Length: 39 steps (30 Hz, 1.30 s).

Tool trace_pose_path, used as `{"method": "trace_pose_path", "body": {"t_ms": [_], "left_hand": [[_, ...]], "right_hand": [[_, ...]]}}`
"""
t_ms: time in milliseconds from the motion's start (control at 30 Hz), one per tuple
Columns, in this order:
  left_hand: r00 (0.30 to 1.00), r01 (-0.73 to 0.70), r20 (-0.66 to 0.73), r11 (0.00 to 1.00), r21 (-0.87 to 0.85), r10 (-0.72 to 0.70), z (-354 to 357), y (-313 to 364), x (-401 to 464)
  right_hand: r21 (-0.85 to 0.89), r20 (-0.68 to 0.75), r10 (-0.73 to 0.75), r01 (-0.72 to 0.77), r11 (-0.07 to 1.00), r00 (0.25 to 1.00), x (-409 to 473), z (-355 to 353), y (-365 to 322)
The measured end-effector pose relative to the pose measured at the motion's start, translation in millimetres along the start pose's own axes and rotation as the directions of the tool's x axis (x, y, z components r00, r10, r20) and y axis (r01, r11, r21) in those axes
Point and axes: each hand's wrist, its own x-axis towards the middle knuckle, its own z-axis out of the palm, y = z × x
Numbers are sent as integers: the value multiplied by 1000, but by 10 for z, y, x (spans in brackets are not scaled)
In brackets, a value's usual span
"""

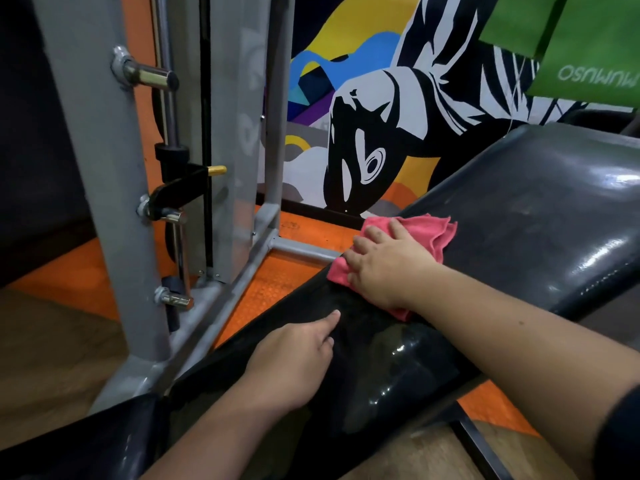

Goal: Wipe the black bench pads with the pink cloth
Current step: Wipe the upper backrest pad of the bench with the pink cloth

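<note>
A long glossy black seat pad (374, 368) runs from lower left toward the middle, and a raised black back pad (540, 216) slopes up to the right. A crumpled pink cloth (429, 230) lies at the left edge where the two pads meet. My right hand (384, 261) presses flat on the cloth, fingers spread. My left hand (298, 355) rests on the seat pad just below, index finger stretched out on the surface, the other fingers curled, holding nothing.
A grey steel machine frame (104, 188) with chrome pegs and a weight-stack pin stands close on the left. Its base rails (242, 278) lie on the orange floor mat (277, 275). A painted mural wall (374, 133) is behind. Green bags (588, 43) hang top right.
</note>
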Motion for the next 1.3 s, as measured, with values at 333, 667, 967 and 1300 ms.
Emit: {"method": "trace_pose_path", "body": {"t_ms": [333,667,967,1300], "left_hand": [[1000,-11,-2,1000,-9,11,26,-40,22],[999,-38,-22,999,-23,38,15,-21,44],[999,-47,-15,999,-5,47,0,-5,12],[997,-59,-55,998,3,59,-25,-62,-20]], "right_hand": [[25,15,-53,53,998,998,113,47,-90],[46,12,-90,89,995,996,188,83,-158],[52,18,-54,53,997,998,283,81,-79],[70,10,-80,79,994,997,308,89,-52]]}}
